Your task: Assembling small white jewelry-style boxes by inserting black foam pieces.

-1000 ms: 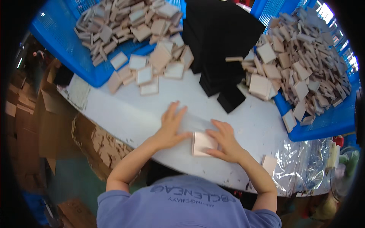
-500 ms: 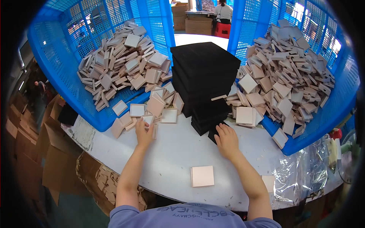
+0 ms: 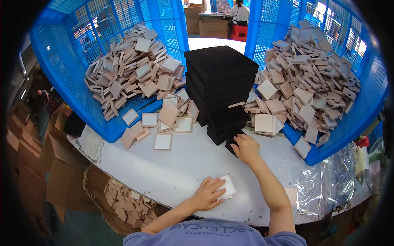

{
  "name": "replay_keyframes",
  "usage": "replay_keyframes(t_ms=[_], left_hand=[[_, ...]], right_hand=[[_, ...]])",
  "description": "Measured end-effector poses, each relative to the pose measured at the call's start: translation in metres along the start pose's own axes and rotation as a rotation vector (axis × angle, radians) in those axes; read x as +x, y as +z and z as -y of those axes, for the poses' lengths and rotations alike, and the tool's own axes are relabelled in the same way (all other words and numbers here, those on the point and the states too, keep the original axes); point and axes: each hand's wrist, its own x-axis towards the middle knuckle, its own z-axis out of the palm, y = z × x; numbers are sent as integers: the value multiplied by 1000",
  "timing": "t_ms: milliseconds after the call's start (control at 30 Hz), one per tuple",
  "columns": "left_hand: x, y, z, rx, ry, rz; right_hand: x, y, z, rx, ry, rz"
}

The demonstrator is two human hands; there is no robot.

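My left hand [image 3: 208, 194] is at the near middle of the table, its fingers over the left side of a shallow square box half [image 3: 228, 185]. The box half lies white inside up, and the edge of another white piece shows beneath it. My right hand [image 3: 246, 148] has its fingertips on a small black square pad [image 3: 232, 144], partly hidden by the fingers. This pad lies beside a short stack of black pads [image 3: 227, 123]. Behind rises a taller stack of larger black blocks [image 3: 221, 78].
Blue crates [image 3: 111, 133] [image 3: 318, 158] at left and right spill heaps of pinkish box halves onto the table [image 3: 172, 172]. One loose box half [image 3: 163, 142] lies before the left heap. Clear plastic bags [image 3: 316, 188] are at right. A seated person [image 3: 239, 14] is far behind.
My left hand has come from the left heap to the near middle, where a white inside shows instead of a pink top. One box half now lies flat before the heap. My right hand stays beside the pads.
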Motion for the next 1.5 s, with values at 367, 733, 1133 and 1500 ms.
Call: replay_keyframes(t_ms=[367, 733, 1133, 1500], left_hand=[[3, -3, -6, -119, -283, -91], [0, -2, -1, -95, -196, -136], [-1, -2, -8, -93, -291, -213], [9, -17, -21, -42, -355, 108]], right_hand=[[6, 0, 1, -87, -49, -37], [-22, -47, 10, 96, -7, -631], [-88, -35, 68, 348, -536, 455], [3, -24, -124, -348, 129, -12]])
